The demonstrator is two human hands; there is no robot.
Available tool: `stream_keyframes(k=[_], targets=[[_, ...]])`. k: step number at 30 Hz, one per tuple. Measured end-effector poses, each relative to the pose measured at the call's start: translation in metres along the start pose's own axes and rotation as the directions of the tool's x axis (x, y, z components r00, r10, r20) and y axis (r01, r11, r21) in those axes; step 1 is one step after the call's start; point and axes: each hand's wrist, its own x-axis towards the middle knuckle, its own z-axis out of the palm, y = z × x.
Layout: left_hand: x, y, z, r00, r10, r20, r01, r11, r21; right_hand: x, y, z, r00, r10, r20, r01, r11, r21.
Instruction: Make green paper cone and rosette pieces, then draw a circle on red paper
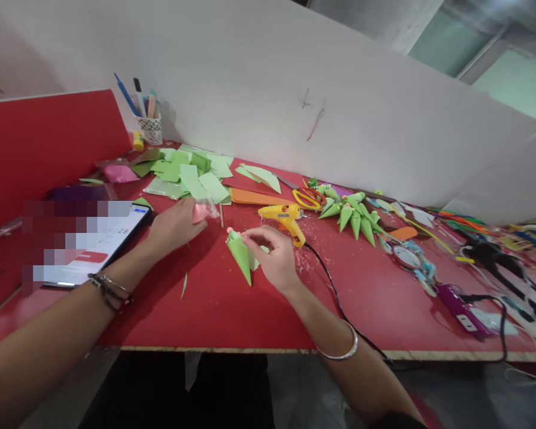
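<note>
My left hand (175,225) is closed around a small clear plastic bag (204,211) with pink contents, above the red table. In front of me, my right hand (274,255) pinches the upper edge of a light green paper cone (241,259). The cone's tip points down toward me, and pink bits show at its wide end. A piece of pale green paper (255,260) lies partly behind the right fingers. Just beyond that hand lies a yellow glue gun (286,219), its nozzle pointing left. A thin stick (221,215) rests beside the bag.
Green paper pieces (178,167) lie at the back left. Scissors (307,198) and finished-looking green cones (351,213) sit at the back right. A phone (102,244) lies left, a pen cup (152,130) stands behind. A black cord (330,280) runs right toward a purple power strip (462,313).
</note>
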Motion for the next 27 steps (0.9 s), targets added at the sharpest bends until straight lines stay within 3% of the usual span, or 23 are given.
stream_keyframes(k=[3, 9, 14, 20, 27], targets=[[0.002, -0.006, 0.007, 0.999, 0.040, 0.019, -0.040, 0.999, -0.016, 0.000, 0.000, 0.000, 1.000, -0.014, 0.011, 0.014, 1.000, -0.005], [0.000, -0.004, 0.017, 0.962, 0.219, -0.161, -0.217, 0.976, 0.030, 0.000, 0.004, 0.000, 0.999, -0.010, 0.046, 0.015, 0.994, -0.110], [-0.006, 0.006, 0.015, 0.962, 0.190, -0.194, -0.196, 0.981, -0.008, -0.001, 0.010, 0.002, 0.991, 0.077, 0.105, -0.062, 0.988, -0.141], [-0.007, 0.011, 0.014, 0.922, 0.230, -0.312, -0.248, 0.969, -0.018, -0.001, 0.007, 0.001, 0.995, 0.034, 0.092, -0.016, 0.981, -0.193], [-0.011, 0.017, 0.009, 0.883, 0.371, -0.288, -0.402, 0.914, -0.054, -0.001, 0.007, 0.001, 0.995, -0.010, 0.099, 0.032, 0.975, -0.219]])
